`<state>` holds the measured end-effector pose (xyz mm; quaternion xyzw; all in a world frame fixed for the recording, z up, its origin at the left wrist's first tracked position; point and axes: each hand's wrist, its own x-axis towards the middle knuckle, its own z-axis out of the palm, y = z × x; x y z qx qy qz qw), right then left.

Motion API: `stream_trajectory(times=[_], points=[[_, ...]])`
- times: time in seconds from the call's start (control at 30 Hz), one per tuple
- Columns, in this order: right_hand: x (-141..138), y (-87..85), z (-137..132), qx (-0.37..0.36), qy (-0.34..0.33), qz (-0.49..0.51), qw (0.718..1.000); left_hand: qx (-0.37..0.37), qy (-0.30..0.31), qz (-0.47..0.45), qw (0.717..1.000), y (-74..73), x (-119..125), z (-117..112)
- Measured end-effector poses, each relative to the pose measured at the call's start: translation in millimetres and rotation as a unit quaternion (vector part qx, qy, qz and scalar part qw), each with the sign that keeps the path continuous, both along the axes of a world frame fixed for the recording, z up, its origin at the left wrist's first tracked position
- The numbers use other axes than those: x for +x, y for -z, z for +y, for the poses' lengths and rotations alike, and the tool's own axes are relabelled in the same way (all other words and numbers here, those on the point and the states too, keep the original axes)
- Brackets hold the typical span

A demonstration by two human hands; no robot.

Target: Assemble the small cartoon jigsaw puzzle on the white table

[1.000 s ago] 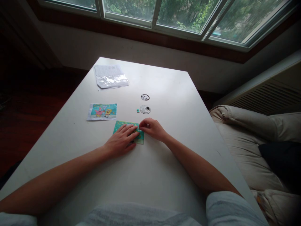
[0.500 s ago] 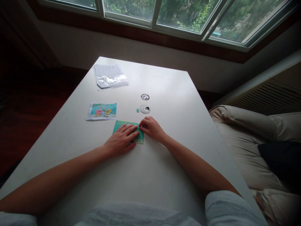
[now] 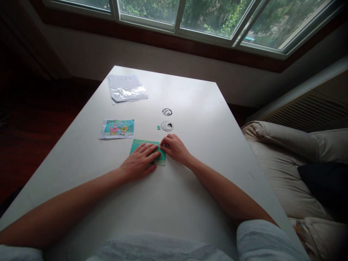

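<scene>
A small green jigsaw puzzle (image 3: 136, 143) lies on the white table, partly covered by my hands. My left hand (image 3: 143, 156) rests flat across it with the fingers spread. At its right edge, my right hand (image 3: 174, 148) is closed in a pinch; whatever sits between its fingertips is hidden or too small to make out. A single loose puzzle piece (image 3: 158, 127) lies beyond the puzzle. To the left is a picture sheet (image 3: 119, 128) with cartoon figures on a turquoise ground.
Two round cable-hole fittings (image 3: 167, 125) are set in the white table (image 3: 190, 203). Papers in a clear plastic sleeve (image 3: 127, 88) lie at the far left corner. A beige sofa (image 3: 282, 156) stands along the right side, and a window (image 3: 152, 14) is beyond the table.
Almost nothing differs. Both hands keep their places on the puzzle, and the whole view has shifted very slightly.
</scene>
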<state>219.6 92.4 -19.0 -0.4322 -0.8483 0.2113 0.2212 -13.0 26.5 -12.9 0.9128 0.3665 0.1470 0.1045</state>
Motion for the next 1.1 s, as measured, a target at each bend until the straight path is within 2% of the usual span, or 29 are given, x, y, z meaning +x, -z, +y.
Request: stream_trajectory(times=[0.5,0.83,1.0,1.1], points=[[-1.5,-9.3,-2.0,0.014,-0.029,-0.022,0.999,0.001,-0.018,-0.006,1.000,-4.4,3.5,-2.9],[-1.3,-26.3,-7.2,0.106,-0.114,-0.156,0.975,-0.002,-0.023,-0.022,0.999,-3.7,4.7,-2.7],[5.6,-22.2,4.6,0.050,-0.120,-0.073,0.989,0.002,-0.019,-0.009,1.000,-4.9,3.2,-1.0],[6.8,-19.2,22.1,0.043,-0.069,0.001,0.997,0.003,-0.017,0.007,1.000,-7.9,2.5,-0.9]])
